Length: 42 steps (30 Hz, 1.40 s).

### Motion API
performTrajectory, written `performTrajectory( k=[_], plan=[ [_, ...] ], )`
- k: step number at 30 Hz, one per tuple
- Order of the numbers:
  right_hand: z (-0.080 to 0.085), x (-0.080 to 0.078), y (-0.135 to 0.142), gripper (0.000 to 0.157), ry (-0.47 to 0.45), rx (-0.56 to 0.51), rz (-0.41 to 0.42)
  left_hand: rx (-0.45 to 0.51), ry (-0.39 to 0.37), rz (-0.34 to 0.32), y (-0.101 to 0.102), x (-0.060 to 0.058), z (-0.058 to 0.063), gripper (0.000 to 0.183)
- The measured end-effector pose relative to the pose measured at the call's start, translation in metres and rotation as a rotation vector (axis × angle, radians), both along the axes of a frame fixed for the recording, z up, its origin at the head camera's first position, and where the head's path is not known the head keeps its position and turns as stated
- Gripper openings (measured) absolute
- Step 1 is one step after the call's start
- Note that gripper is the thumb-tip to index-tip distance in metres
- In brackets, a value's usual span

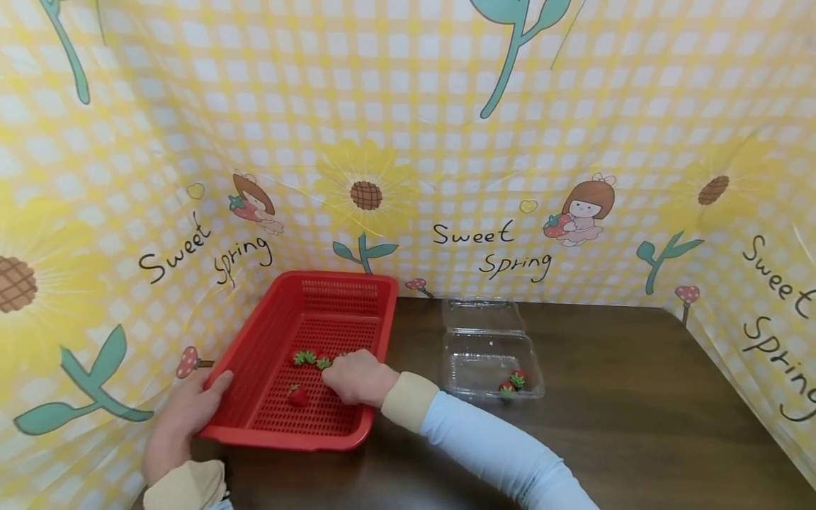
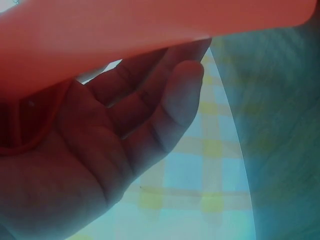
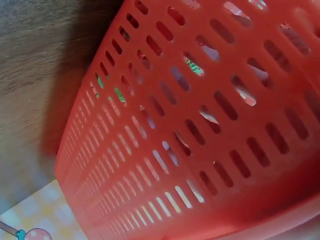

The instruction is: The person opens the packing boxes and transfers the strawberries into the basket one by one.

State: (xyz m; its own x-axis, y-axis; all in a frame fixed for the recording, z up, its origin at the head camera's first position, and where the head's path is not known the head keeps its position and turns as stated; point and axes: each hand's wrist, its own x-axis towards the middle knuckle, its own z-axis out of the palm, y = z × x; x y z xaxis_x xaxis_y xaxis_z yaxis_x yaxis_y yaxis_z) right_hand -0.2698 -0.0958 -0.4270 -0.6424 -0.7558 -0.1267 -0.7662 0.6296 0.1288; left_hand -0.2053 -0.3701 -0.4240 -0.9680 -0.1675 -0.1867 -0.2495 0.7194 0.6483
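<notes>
A red plastic basket with slotted walls and floor stands on the left of the table. My left hand grips its left rim, thumb on top; the left wrist view shows the fingers under the rim. Inside the basket, my right hand reaches down with bent fingers beside a few strawberries. Its fingertips are hidden, so whether it holds a strawberry cannot be told. A single strawberry lies nearer the front of the basket. In the right wrist view the slotted basket wall blocks most of that hand.
Right of the basket, a clear plastic clamshell box lies with its lid folded back. Two strawberries sit in its front right corner. Behind the brown table and at its sides hangs a yellow checked cloth.
</notes>
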Motion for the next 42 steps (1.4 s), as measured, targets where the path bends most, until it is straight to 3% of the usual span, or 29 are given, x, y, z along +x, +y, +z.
performTrajectory(
  k=[5, 11, 17, 21, 27, 32, 35, 42],
  plan=[
    [0.004, 0.000, 0.002, 0.011, -0.013, -0.043, 0.016, 0.020, -0.012, 0.002, 0.000, 0.003, -0.001, 0.064],
    [0.031, -0.012, 0.012, 0.020, 0.065, -0.260, 0.112, 0.025, -0.013, -0.001, 0.000, 0.003, -0.001, 0.066],
    [0.064, -0.028, 0.050, 0.021, 0.063, -0.430, 0.149, 0.043, -0.010, -0.009, 0.004, 0.001, -0.001, 0.065],
    [0.078, -0.034, 0.083, 0.021, 0.097, -0.476, 0.138, 0.052, -0.011, -0.008, 0.005, 0.001, 0.000, 0.064],
    [0.090, -0.044, 0.123, 0.020, 0.147, -0.427, 0.084, 0.031, -0.016, -0.003, 0.002, 0.001, 0.002, 0.066],
    [0.094, -0.054, 0.155, 0.022, 0.061, -0.370, 0.001, 0.072, -0.039, 0.011, -0.001, 0.001, 0.003, 0.067],
    [0.090, -0.055, 0.176, 0.026, 0.012, -0.324, -0.063, 0.091, -0.059, 0.013, -0.001, 0.001, 0.003, 0.067],
    [0.062, -0.048, 0.226, 0.028, 0.013, -0.231, -0.159, -0.016, -0.013, -0.033, 0.000, 0.002, 0.004, 0.066]
  ],
)
